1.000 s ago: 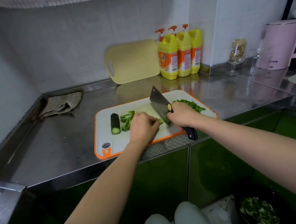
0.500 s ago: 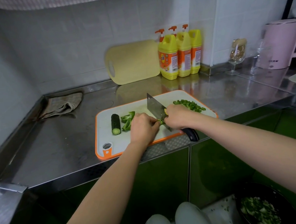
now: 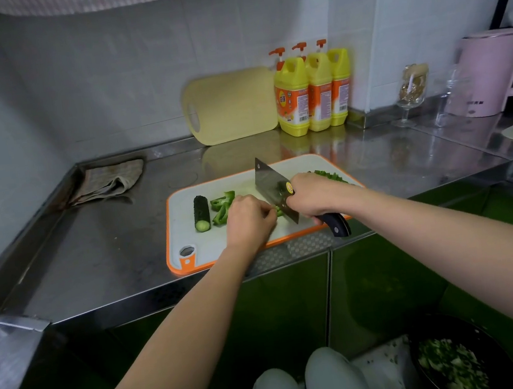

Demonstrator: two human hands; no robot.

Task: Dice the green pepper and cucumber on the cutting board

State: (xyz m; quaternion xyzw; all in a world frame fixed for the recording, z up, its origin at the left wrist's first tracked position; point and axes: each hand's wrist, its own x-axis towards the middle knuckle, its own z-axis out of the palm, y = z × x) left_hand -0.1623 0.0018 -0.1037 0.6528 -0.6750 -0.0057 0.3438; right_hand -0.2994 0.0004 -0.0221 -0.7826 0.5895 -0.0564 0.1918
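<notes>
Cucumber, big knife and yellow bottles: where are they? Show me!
cucumber (image 3: 201, 211): head view, middle of its dark bumpy skin.
knife (image 3: 268, 183): head view, flat side of the blade.
yellow bottles (image 3: 291, 95): head view, body of the leftmost bottle.

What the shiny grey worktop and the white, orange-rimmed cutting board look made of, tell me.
The shiny grey worktop looks like stainless steel, smooth and glossy: it mirrors the yellow bottles behind. The white, orange-rimmed cutting board is probably plastic, matte, judging by its moulded orange rim and handle hole.
</notes>
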